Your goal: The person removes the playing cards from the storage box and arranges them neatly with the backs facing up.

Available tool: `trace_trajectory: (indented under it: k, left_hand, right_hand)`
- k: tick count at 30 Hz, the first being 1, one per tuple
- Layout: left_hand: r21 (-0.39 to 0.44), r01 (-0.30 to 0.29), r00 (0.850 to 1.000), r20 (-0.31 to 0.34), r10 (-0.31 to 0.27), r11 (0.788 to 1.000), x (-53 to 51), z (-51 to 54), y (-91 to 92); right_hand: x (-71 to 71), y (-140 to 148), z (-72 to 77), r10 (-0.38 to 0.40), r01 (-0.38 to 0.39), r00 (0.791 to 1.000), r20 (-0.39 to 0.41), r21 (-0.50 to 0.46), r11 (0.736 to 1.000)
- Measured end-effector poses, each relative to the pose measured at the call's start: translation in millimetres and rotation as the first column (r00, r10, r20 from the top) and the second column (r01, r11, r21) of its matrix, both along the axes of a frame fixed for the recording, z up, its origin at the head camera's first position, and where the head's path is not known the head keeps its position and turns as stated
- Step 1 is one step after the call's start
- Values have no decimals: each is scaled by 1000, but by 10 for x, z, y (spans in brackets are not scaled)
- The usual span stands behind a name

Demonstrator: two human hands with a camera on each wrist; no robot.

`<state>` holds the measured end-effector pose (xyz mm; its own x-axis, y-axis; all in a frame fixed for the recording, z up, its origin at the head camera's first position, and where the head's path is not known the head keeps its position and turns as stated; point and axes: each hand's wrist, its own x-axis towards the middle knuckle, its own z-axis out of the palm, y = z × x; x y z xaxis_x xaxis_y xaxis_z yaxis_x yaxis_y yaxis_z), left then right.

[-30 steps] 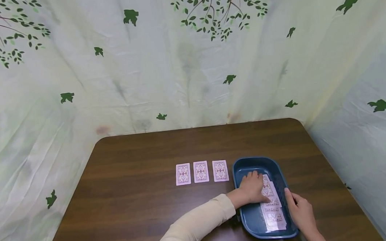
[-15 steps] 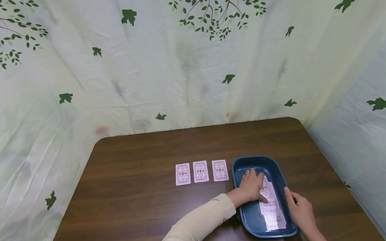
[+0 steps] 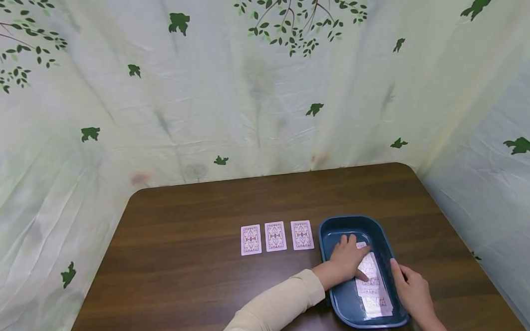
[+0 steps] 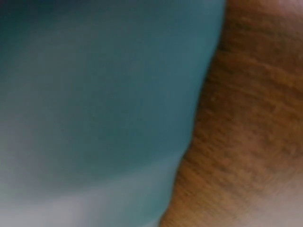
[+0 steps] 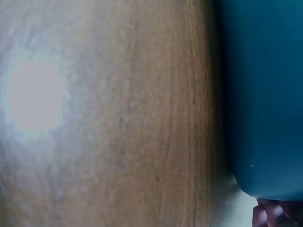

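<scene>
A blue tray (image 3: 344, 306) with a raised rim stands at the right of the table. Inside it, face-down playing cards (image 3: 374, 290) with a purple-red pattern lie overlapped in an uneven spread. My left hand (image 3: 345, 259) reaches over the tray's left rim, its fingers spread over the upper cards and touching them; the fingertips partly cover those cards. My right hand (image 3: 413, 287) grips the tray's right rim, thumb on top, the other fingers mostly hidden. In the left wrist view, the tray's wall (image 4: 109, 94) fills much of the picture. Fingertips (image 5: 274, 213) show below the tray in the right wrist view.
Three face-down cards form a row left of the tray: a left card (image 3: 251, 239), a middle card (image 3: 275, 236) and a right card (image 3: 302, 235). The brown wooden table (image 3: 185, 279) backs onto a leaf-patterned curtain (image 3: 243, 86).
My left hand's fingers have shifted over the cards, one finger now stretching rightward across the upper ones. Those cards sit slightly differently. The right hand and the row of three cards stay put.
</scene>
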<state>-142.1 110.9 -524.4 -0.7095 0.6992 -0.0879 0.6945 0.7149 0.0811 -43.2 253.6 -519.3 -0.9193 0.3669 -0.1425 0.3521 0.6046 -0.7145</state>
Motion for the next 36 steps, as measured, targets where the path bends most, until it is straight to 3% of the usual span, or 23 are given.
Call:
trace_trajectory:
  k: [16, 22, 36]
  left_hand:
    - [90, 45, 996, 76, -51, 995, 15, -9, -12]
    - [97, 58, 997, 50, -63, 994, 7, -16, -3]
    - [164, 86, 993, 70, -99, 983, -26, 108, -73]
  right_hand:
    - [8, -6, -2, -4, 5, 1000, -17, 29, 1000]
    - [0, -9, 13, 3, -3, 1000, -3, 33, 999]
    - [-14, -4, 31, 17, -18, 999, 37, 35, 999]
